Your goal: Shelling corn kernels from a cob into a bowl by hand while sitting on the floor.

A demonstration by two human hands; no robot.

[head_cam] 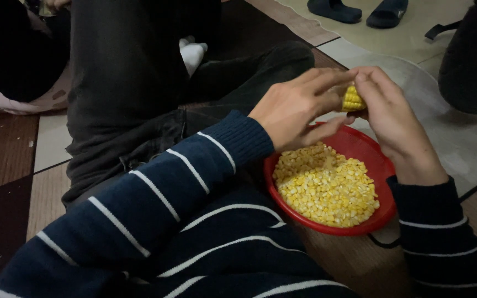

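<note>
Both hands hold a yellow corn cob (353, 99) above a red bowl (366, 150). My left hand (299, 107) wraps its fingers over the cob from the left, thumb underneath. My right hand (393, 118) grips the cob's other end, so most of the cob is hidden. The bowl rests on the floor by my knee and holds a heap of loose yellow corn kernels (326, 185). My sleeves are dark blue with white stripes.
Another person in dark clothes (133, 77) sits on the floor right behind the bowl, white sock (193, 53) showing. A pair of dark slippers (357, 10) lies on a pale mat at the top. A dark shape (470, 60) sits at the right edge.
</note>
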